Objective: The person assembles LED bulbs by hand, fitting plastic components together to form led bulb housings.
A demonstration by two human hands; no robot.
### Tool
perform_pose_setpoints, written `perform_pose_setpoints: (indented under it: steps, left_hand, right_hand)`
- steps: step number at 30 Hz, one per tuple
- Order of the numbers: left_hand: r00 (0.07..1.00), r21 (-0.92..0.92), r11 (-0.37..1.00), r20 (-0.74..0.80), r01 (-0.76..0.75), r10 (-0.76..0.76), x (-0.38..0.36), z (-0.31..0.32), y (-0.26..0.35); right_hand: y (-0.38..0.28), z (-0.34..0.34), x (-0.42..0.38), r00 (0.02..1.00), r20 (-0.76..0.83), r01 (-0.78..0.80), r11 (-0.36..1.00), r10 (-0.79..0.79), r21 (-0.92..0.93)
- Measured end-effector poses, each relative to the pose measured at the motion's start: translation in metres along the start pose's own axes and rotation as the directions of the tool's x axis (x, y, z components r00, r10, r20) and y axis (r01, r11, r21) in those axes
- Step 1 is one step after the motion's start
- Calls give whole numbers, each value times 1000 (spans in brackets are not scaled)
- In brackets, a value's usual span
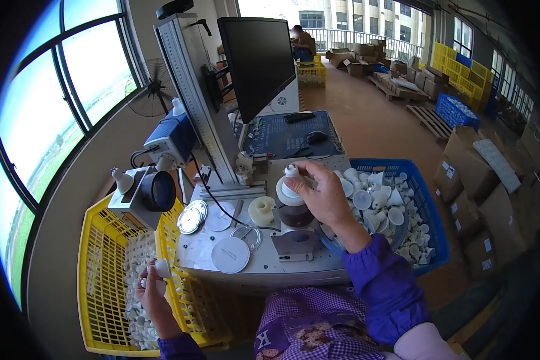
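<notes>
Left hand (152,292), fingers clamped on a white bulb housing (161,267), over the yellow crate (96,282) at the worktop's (264,267) left edge. Right hand (323,195), fingers closed on a second housing (290,187), apparently seated in the brown fixture (295,215) mid-worktop. Blue crate (429,210) at right edge.

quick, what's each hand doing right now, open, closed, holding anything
Left hand: closed on a small white part over the yellow crate.
Right hand: closed on a white part at the fixture.
</notes>
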State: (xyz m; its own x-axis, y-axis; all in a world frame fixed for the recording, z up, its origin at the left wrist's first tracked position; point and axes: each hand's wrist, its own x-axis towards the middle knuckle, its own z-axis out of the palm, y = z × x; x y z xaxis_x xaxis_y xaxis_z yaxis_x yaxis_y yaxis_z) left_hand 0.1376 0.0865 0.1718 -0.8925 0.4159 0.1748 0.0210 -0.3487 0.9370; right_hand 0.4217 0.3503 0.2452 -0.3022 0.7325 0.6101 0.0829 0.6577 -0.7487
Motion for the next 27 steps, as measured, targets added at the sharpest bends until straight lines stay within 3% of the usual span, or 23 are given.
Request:
perform_pose_setpoints:
  steps: [1, 3, 9, 13, 15, 19, 21, 24, 27]
  left_hand:
    - [998, 25, 1000, -66, -19, 20, 2, -10, -5]
    - [990, 56, 998, -136, -24, 31, 1, -26, -11]
    - [940, 95, 995, -336, -35, 65, 22, -100, -65]
    - [921, 138, 990, -378, -41, 91, 32, -130, -96]
    - [908, 140, 990, -412, -24, 80, 33, -142, -104]
    - [904, 110, 994, -424, -2, 49, 36, -141, -103]
    - [911, 103, 995, -412, 13, 31, 34, -140, -104]
    - [907, 146, 987, -420, 67, 1, 31, -138, -102]
    - [900, 140, 986, -436, 87, -17, 27, -131, -100]
  right_hand:
    - [2, -2, 1, 1000, 0, 3, 1000, -3, -1]
    - [5, -7, 4, 970, 218, -175, 931, 107, 321]
    - [13, -15, 15, 937, 350, -137, 922, 2, 362]
    - [14, -9, 8, 974, 224, -101, 952, 35, 290]
    - [13, -18, 15, 912, 409, -216, 899, 45, 382]
    - [16, -20, 14, 961, 274, -35, 957, -47, 288]
    - [14, -19, 7, 986, 118, 105, 991, -114, 80]
    - [17, -6, 0, 996, 59, 68, 998, -69, 17]
    - [15, -7, 1, 996, 86, -9, 996, 2, 90]
